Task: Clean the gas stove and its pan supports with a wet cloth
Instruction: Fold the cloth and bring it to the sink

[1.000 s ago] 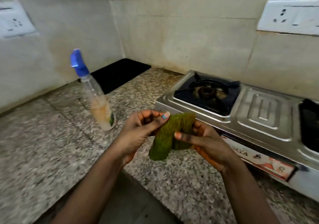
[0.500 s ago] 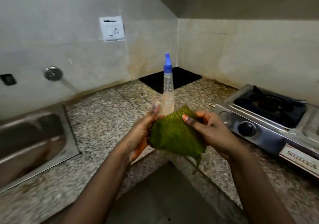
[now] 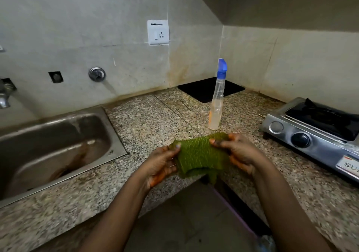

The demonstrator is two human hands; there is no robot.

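At the frame's centre the cloth (image 3: 199,155) is moss green with a ribbed weave. The counter (image 3: 151,123) is speckled grey, beige and black. Above centre the bottle (image 3: 216,104) is clear with a blue cap. At right the stove (image 3: 310,129) is silver with black knobs. At left the sink (image 3: 58,146) is dull steel.

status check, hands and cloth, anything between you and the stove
Left hand and right hand both pinch the green cloth, spread between them. Gas stove off right, untouched. Spray bottle upright behind the cloth, not blocking.
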